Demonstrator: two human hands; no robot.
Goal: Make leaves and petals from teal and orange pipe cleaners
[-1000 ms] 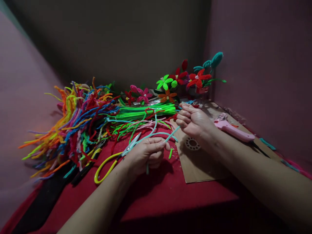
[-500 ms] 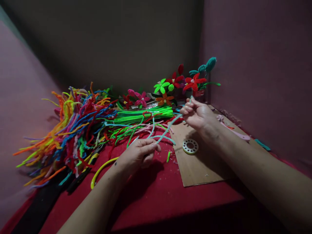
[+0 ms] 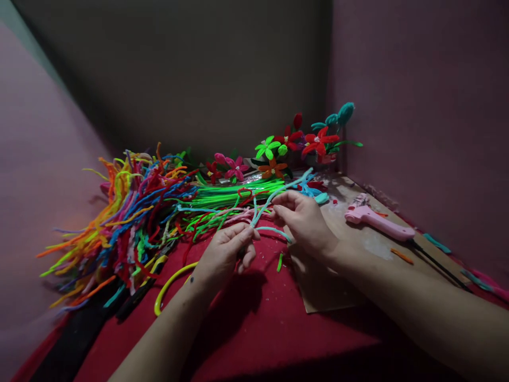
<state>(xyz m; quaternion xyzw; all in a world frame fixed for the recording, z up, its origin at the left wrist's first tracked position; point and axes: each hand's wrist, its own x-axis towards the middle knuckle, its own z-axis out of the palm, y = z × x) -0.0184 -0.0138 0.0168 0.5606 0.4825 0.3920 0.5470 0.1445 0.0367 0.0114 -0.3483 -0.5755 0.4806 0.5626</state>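
Observation:
A light blue pipe cleaner rises to the right from the thumb and fingers of my left hand, which pinches its lower end. My right hand is beside the strand, a little to its right, with fingers curled and thumb near the index finger. Whether anything is between those right fingertips is too small to tell. Another light blue strand curves on the red cloth just right of my left fingertips.
A big heap of coloured pipe cleaners lies left, beside a green bundle. Fuzzy flowers stand behind. A pink glue gun rests on cardboard at right. Pliers with yellow handles lie front left.
My right hand has come down and left from the strand's upper end, which now stands free. The glue gun shows more fully, and the white ring on the cardboard is hidden.

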